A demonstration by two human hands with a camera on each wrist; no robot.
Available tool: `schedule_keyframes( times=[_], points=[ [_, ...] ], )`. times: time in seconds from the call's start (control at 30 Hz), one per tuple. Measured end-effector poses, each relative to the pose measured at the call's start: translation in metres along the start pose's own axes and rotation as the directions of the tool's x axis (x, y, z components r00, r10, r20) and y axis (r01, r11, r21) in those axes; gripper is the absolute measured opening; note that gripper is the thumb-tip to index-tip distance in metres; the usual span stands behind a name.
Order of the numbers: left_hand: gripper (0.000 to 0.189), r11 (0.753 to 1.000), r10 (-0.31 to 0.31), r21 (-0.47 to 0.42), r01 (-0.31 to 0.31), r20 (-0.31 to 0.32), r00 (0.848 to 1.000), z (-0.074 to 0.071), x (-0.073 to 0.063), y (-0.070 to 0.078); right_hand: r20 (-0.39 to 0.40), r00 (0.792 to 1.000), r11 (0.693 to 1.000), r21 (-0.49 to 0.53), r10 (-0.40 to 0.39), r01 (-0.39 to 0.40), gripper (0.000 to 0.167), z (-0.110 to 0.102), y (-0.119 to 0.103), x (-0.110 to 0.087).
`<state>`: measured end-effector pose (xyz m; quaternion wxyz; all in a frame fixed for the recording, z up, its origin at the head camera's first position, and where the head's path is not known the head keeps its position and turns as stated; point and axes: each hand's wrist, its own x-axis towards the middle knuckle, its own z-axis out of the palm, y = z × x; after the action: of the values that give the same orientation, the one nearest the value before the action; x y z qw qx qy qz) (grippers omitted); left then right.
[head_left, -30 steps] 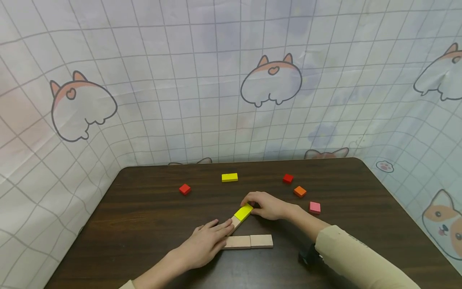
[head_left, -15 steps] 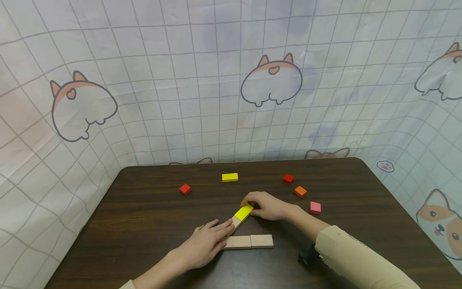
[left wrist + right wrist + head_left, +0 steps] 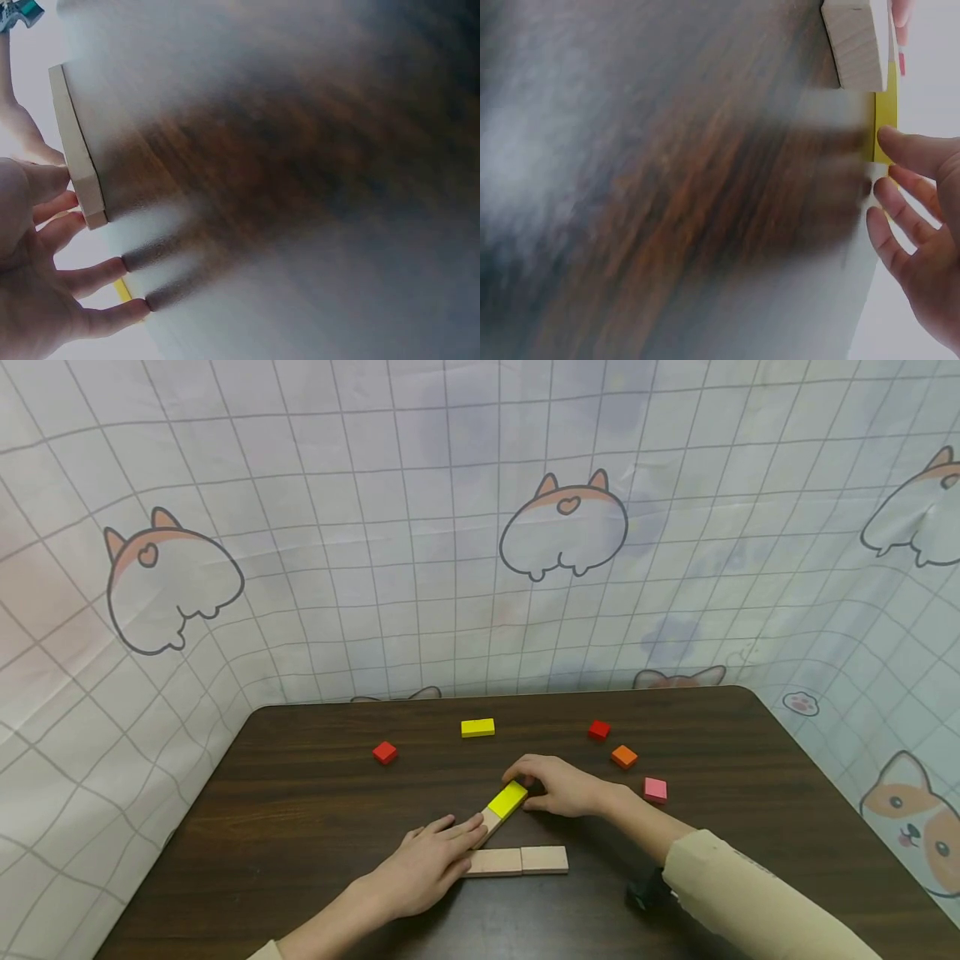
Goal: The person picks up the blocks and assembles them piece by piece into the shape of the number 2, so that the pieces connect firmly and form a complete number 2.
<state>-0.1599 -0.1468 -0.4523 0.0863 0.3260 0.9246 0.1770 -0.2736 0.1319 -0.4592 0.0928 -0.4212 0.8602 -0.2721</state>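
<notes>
A yellow block (image 3: 507,798) lies at an angle on the dark table. It lines up with a plain wooden block (image 3: 489,823) at its near end. My right hand (image 3: 562,787) holds the far end of the yellow block with curved fingers. In the right wrist view the thumb (image 3: 911,150) lies against its side. My left hand (image 3: 427,870) rests flat with spread fingers over the plain pieces and hides where they meet. From under that hand a row of two pale wooden blocks (image 3: 517,861) runs to the right.
Toward the back of the table (image 3: 300,827) lie a red block (image 3: 385,752), another yellow block (image 3: 477,727) and a second red block (image 3: 598,730). An orange block (image 3: 624,757) and a pink block (image 3: 655,790) are beside my right forearm. A patterned curtain (image 3: 480,568) surrounds the table.
My right hand and sleeve have shifted very slightly away and to the right, and the angled yellow block has barely moved with them. My left hand stays in place.
</notes>
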Motion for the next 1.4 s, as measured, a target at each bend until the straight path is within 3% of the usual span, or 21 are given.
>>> schedule_keyframes(
  times=[0.43, 0.63, 1.1, 1.4],
  points=[
    [0.049, 1.000, 0.016, 0.022, -0.016, -0.012, 1.000, 0.001, 0.000, -0.001, -0.043, 0.999, 0.999, -0.035, 0.022, -0.024, 0.039, -0.012, 0.002, -0.030],
    [0.049, 1.000, 0.012, 0.015, -0.012, -0.022, 1.000, 0.001, -0.001, -0.001, -0.140, 0.990, 1.000, -0.015, 0.006, -0.009, 0.039, -0.018, 0.008, -0.052],
    [0.050, 1.000, 0.010, 0.015, -0.009, -0.017, 1.000, 0.001, 0.000, 0.000, -0.345, 0.936, 0.997, 0.006, 0.073, -0.075, 0.037, -0.030, 0.021, -0.106],
    [0.050, 1.000, 0.009, 0.018, -0.009, -0.010, 1.000, 0.000, 0.000, 0.000, -0.421, 0.888, 0.983, 0.073, 0.184, -0.170, 0.039, -0.035, 0.030, -0.133]
  ],
)
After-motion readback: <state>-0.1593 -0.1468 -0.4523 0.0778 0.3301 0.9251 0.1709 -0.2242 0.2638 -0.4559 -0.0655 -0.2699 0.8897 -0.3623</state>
